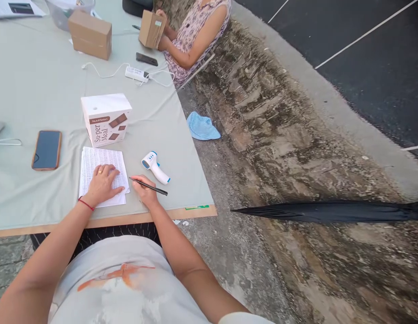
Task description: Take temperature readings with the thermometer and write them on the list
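Observation:
My left hand (103,183) lies with fingers spread on a stack of paper sheets (100,155) covered in small rows of writing or print. A black pen (156,189) is gripped in my right hand (143,191), which rests on the cloth just right of the sheets. The pen's tip points left, close to the papers' right edge. Beyond my right hand lies a white and blue infrared thermometer (156,167). A white "Su-per Meal" box (106,119) stands just behind the papers.
A phone in an orange-brown case (47,150) lies at left. Farther back are a power strip (136,74) with white cable, a dark phone (147,59) and a cardboard box (90,35). Another person holds a carton (151,29). A black folded umbrella (317,211) extends at right.

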A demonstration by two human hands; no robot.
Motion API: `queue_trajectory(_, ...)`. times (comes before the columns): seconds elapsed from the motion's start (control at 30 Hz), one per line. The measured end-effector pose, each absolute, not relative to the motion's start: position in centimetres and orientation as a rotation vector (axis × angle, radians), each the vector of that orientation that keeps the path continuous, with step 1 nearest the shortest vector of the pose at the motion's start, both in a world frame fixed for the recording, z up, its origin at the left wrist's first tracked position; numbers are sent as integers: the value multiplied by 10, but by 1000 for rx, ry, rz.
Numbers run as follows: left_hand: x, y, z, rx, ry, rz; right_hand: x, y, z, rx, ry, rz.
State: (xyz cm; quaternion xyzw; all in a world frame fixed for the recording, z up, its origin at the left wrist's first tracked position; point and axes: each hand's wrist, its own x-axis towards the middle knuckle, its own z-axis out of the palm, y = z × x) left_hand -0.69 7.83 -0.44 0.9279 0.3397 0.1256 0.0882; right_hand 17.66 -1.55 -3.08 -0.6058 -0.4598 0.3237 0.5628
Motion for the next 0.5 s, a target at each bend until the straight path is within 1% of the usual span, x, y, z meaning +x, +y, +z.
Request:
queue_trajectory(0.1,-7,78,-4,2757,1011,374,176,-15,-30,-1454,-1034,784)
queue_trajectory(0.3,-5,73,0,2745,1010,337,166,-22,-33,-1414,-767,891)
queue_trajectory(0.5,-3,69,0,2716,1026,315,156,-30,-39,-1523,-831,756)
